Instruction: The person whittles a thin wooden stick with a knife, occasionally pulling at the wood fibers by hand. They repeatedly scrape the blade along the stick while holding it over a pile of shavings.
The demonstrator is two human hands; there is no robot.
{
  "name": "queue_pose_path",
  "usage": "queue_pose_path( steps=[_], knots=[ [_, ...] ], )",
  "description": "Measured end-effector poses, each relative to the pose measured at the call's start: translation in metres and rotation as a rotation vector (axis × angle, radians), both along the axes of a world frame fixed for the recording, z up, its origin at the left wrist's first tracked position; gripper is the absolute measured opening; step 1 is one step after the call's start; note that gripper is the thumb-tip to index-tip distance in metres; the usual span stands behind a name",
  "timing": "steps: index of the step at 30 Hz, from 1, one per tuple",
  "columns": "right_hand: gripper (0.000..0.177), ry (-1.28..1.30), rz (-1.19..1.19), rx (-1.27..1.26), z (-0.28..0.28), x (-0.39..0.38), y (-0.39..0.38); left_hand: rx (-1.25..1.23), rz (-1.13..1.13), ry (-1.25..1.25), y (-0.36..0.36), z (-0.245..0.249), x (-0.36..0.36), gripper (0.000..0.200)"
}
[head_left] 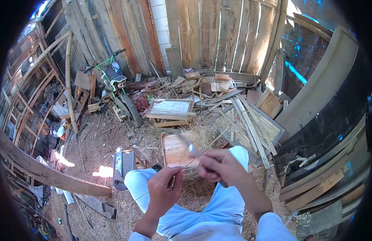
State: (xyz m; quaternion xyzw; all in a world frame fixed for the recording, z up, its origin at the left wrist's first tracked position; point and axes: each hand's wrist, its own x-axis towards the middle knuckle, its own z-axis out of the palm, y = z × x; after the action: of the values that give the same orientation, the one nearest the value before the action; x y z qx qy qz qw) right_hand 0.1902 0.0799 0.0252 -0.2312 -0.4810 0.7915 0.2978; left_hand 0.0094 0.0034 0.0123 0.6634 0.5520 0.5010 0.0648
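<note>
My right hand (223, 166) is wrapped around the handle of a knife (190, 147). Its blade points up and to the left, smeared by motion. Pinched between the thumb and fingers of my left hand (165, 192) is a thin stick (217, 138). The stick slants from beside my left knee up past the knife toward the far right. Both hands are close together over my lap, between light blue trouser legs (186, 219). Beyond them, a wooden panel (176, 146) lies low between my knees, partly hidden by the hands.
A dark blue-grey case (124, 166) stands beside my left knee. Farther out are a framed panel (170, 107), a small green motorbike (117, 88) and a pile of scrap wood (222, 86). Long planks (252, 128) lie at right. A curved wooden beam (53, 172) crosses the left side.
</note>
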Motion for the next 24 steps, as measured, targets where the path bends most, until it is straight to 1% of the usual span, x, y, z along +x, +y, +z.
queue_pose_path(
  steps=[1, 3, 6, 8, 9, 10, 12, 13, 14, 16, 18, 20, 21, 22, 24],
  knots=[
    [0.034, -0.034, -0.087, 0.070, 0.010, 0.004, 0.002, -0.001, 0.006, 0.002, 0.000, 0.000, -0.001, 0.010],
    [0.034, -0.028, -0.093, 0.059, 0.016, 0.011, 0.007, 0.050, -0.002, 0.022, 0.000, -0.001, -0.003, 0.011],
    [0.031, 0.000, -0.102, 0.057, 0.017, 0.009, 0.004, 0.012, 0.025, 0.041, -0.001, 0.003, -0.001, 0.011],
    [0.027, -0.028, 0.042, 0.011, 0.008, 0.002, -0.002, -0.011, 0.023, 0.044, -0.001, 0.005, 0.002, 0.011],
    [0.024, -0.067, 0.062, 0.067, 0.007, -0.002, -0.005, -0.035, 0.029, 0.050, -0.002, 0.005, 0.003, 0.012],
    [0.024, -0.066, 0.063, 0.065, 0.005, -0.002, -0.004, -0.038, 0.031, 0.050, -0.001, 0.005, 0.003, 0.012],
    [0.034, -0.055, 0.026, 0.066, -0.002, 0.000, 0.000, 0.030, 0.009, 0.106, -0.001, 0.006, 0.003, 0.012],
    [0.035, -0.024, -0.053, 0.082, 0.008, 0.006, 0.001, 0.030, 0.013, 0.106, -0.002, 0.007, 0.001, 0.012],
    [0.035, -0.024, -0.048, 0.084, 0.011, 0.012, 0.006, 0.032, 0.011, 0.121, -0.003, 0.008, -0.001, 0.012],
    [0.035, 0.031, -0.198, 0.037, 0.015, 0.021, 0.012, 0.032, 0.010, 0.133, -0.005, 0.008, -0.002, 0.013],
    [0.035, 0.026, -0.181, 0.042, 0.014, 0.020, 0.010, 0.034, 0.002, 0.140, -0.006, 0.008, -0.002, 0.014],
    [0.035, -0.105, 0.038, 0.036, 0.006, 0.010, 0.003, 0.067, -0.004, 0.142, -0.003, 0.009, 0.002, 0.014],
    [0.034, -0.058, 0.102, 0.004, 0.006, -0.001, -0.005, 0.099, -0.008, 0.147, -0.001, 0.010, 0.003, 0.015],
    [0.034, -0.059, 0.100, 0.004, 0.008, 0.000, -0.006, 0.098, -0.010, 0.146, -0.001, 0.010, 0.004, 0.015],
    [0.027, -0.060, 0.132, -0.035, 0.011, -0.001, -0.006, 0.118, -0.013, 0.181, -0.002, 0.011, 0.004, 0.017]
  ],
)
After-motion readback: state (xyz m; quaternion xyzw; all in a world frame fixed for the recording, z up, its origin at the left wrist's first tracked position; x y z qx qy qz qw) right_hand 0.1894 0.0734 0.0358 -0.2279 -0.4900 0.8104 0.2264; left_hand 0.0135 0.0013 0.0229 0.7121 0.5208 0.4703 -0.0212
